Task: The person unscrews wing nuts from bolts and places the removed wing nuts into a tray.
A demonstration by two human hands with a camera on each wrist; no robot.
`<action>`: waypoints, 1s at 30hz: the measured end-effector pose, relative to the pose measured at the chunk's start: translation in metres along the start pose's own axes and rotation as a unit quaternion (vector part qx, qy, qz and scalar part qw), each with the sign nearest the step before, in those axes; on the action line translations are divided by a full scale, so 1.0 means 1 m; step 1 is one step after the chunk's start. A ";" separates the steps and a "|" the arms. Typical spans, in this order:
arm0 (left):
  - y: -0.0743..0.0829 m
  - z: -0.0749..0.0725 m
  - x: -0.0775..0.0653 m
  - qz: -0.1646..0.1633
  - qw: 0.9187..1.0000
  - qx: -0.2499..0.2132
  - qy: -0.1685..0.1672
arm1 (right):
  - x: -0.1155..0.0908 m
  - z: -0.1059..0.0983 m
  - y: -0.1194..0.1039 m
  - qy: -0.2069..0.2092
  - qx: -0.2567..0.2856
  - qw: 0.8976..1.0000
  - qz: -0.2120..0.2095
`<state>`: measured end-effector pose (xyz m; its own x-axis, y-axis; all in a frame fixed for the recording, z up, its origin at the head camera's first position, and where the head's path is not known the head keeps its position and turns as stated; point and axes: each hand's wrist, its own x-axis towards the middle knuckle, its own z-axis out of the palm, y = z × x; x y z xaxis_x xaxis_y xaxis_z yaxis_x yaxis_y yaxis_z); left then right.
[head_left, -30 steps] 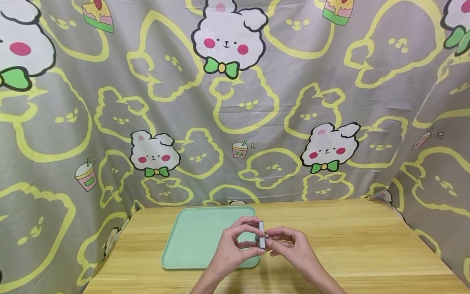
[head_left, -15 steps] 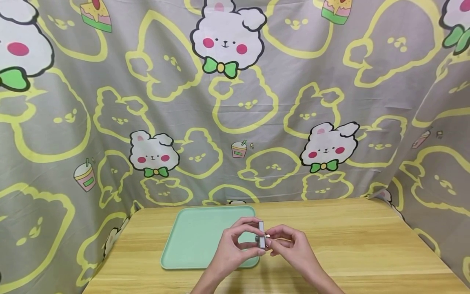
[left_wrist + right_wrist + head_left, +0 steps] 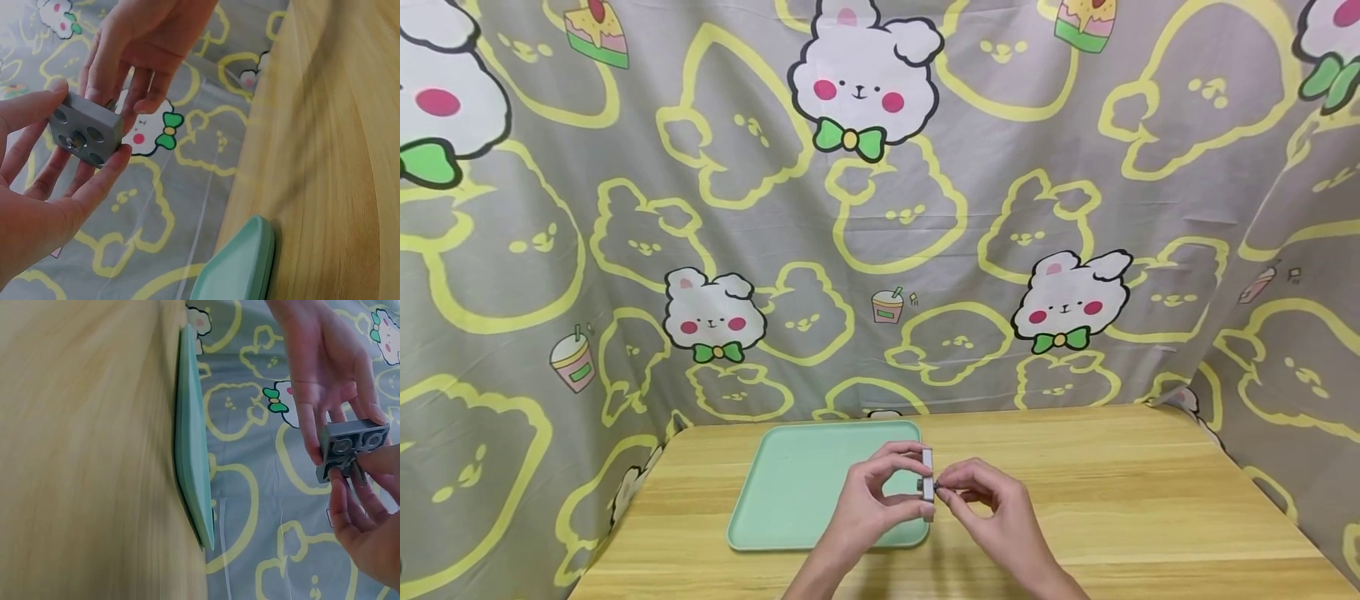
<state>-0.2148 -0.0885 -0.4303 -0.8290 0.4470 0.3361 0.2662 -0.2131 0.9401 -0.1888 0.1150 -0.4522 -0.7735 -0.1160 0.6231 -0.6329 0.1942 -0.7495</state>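
A square grey plastic block (image 3: 928, 477) is held up on edge by my left hand (image 3: 867, 502), thumb below and fingers above. In the left wrist view the block (image 3: 100, 120) has round recesses near its corners and a metal piece (image 3: 76, 141) at its centre. My right hand (image 3: 1000, 510) pinches a small threaded metal screw (image 3: 359, 474) at the middle of the block's other face. That face of the block (image 3: 356, 428) shows ring-shaped hollows in the right wrist view. Fingertips of the right hand partly cover the screw.
A mint-green tray (image 3: 797, 483) lies on the wooden table (image 3: 1120, 500), left of and behind the hands. A grey cartoon-print curtain (image 3: 865, 225) hangs along the back and sides of the table.
Both hands and the block have shifted slightly left. The right fingertips have drawn a little away from the block face, and a shiny bit between them now looks dark.
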 end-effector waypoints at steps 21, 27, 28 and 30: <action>-0.001 -0.004 0.001 0.021 1.000 -0.014 -0.002 | 0.002 -0.002 0.008 0.007 -0.065 0.984 -0.168; 0.001 -0.003 0.000 0.014 1.000 -0.003 0.006 | 0.003 -0.006 -0.002 -0.010 0.046 0.998 0.032; 0.001 -0.002 0.000 0.013 1.000 0.001 0.006 | 0.003 -0.007 -0.003 -0.012 0.064 0.995 0.069; 0.002 -0.001 0.000 0.013 1.000 0.009 0.007 | 0.004 -0.007 -0.004 -0.017 0.098 0.985 0.139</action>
<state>-0.2149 -0.0902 -0.4288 -0.8279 0.4296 0.3605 0.2974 -0.2088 0.9317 -0.1892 0.1209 -0.4447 -0.9167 -0.1184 0.3817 -0.3877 0.0316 -0.9212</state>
